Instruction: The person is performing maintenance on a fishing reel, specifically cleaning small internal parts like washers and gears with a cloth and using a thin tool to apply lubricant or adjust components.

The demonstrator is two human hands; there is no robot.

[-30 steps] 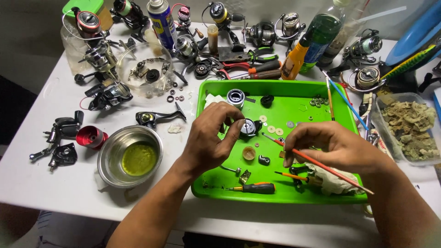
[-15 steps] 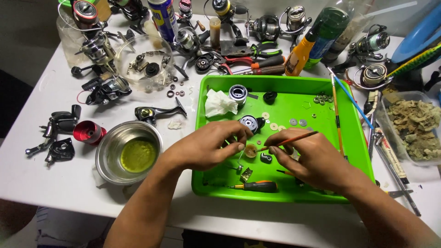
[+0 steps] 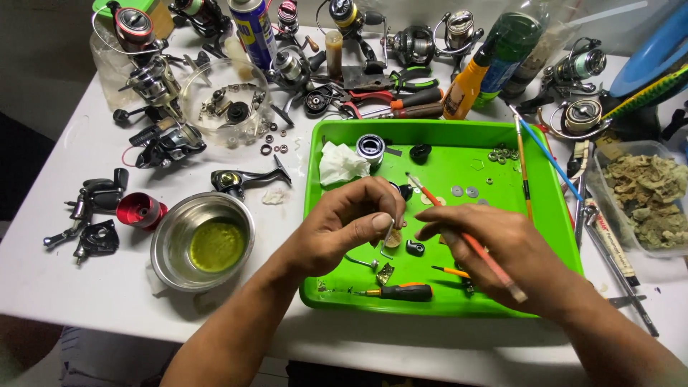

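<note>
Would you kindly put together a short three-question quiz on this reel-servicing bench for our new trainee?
1. True or false: the right hand holds a thin orange brush.
2. The left hand pinches which item? A) a small metal part B) a spray can C) pliers
3. What colour is the liquid in the steel bowl left of the green tray?

Key: 1 true; 2 A; 3 yellow-green.

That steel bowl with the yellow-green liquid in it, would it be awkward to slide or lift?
The steel bowl probably slides easily: smooth metal on a smooth white table. Its liquid looks shallow, yet a quick shove could slosh it. Being wide and low, it seems unlikely to tip.
</note>
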